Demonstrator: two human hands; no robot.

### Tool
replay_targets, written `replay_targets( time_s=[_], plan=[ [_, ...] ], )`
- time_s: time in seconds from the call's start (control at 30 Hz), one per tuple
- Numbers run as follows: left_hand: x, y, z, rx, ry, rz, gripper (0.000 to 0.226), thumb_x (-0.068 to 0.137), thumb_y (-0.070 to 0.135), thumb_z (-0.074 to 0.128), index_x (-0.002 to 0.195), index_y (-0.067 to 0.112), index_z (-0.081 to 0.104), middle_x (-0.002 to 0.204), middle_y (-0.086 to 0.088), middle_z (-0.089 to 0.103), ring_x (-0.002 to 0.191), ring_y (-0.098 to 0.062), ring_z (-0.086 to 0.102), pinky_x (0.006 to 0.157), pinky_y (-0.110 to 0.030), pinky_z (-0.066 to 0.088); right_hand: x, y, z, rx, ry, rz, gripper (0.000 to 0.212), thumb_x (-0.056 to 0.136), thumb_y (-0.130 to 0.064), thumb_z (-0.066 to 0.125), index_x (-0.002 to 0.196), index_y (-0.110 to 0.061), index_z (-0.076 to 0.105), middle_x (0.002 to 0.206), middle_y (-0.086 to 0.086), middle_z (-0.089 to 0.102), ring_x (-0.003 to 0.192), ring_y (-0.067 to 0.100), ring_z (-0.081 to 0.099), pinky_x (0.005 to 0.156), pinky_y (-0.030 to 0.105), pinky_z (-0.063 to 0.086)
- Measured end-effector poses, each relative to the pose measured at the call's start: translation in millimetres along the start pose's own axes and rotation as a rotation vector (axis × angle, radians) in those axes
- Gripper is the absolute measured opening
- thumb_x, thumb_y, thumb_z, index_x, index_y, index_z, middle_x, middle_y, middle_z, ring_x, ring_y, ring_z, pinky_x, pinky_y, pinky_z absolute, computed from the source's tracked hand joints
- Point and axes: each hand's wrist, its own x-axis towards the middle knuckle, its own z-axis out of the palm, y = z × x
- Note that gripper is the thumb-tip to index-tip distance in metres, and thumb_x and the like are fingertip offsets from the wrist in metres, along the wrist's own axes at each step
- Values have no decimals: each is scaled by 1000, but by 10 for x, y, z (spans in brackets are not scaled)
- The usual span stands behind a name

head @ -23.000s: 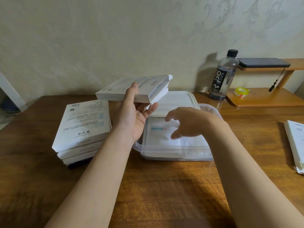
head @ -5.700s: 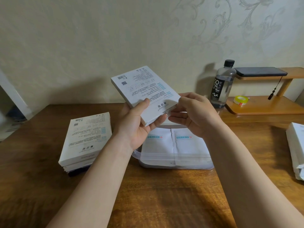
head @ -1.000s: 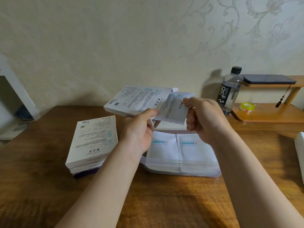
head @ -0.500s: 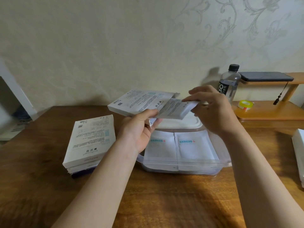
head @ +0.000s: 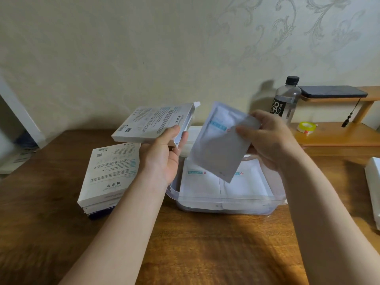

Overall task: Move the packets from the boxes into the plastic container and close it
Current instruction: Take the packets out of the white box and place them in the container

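Risk first: my right hand [head: 269,140] pinches the packet [head: 221,145] by its upper right edge only, and it hangs tilted above the plastic container [head: 226,206], low corner pointing in. A loose pinch and it slips. Dropped skew, it could catch the rim or ride up over the others and stop the lid seating later.

Second risk: my left hand [head: 161,161] grips the open box [head: 152,124], thumb on top and fingers beneath, flap end facing the container. Whether more packets sit inside I cannot tell. If they do, a downward tip could spill them.

Contents: the container holds flat packets [head: 200,183] in two side-by-side piles, blue labels up, sitting below the rim. The white lid [head: 193,133] lies behind it, mostly hidden.

To the left, the stack of boxes [head: 109,171] rests on the table [head: 205,243], all closed. I cannot tell what is in them.
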Motion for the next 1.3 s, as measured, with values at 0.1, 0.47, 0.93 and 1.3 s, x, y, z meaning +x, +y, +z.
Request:
replay_targets(
  time_s=[0.1,0.47,0.93,1.3],
  plan=[
    [6,-15,-11,-24,-9,-3,46,84,-12,70,121,15,63,113,-1,75,100,-13,73,77,-35,62,-8,87,105,-106,-80,124,14,93,3,62,105,-4,61,104,27,69,87,41,72,70,56,61],
    [-10,-44,-16,-21,-31,-10,60,85,-12,70,136,15,54,122,-4,69,112,-20,67,76,-35,62,-26,249,289,-519,-257,245,64,85,8,69,136,-26,52,114,13,62,91,30,70,69,41,64],
    [-9,-50,-14,1,-44,-14,51,86,-13,68,126,16,57,123,-5,70,112,-20,67,77,-36,63,-120,242,338,-1163,-520,-46,64,83,-40,79,140,-30,52,144,-4,50,130,19,47,101,32,39],
    [35,-64,-39,4,-61,-14,49,87,-13,67,126,15,59,115,-2,73,106,-15,70,75,-36,62,-161,324,492,-1342,-817,-6,82,93,-58,59,159,-39,14,163,-4,24,147,22,27,118,36,23]
  ],
)
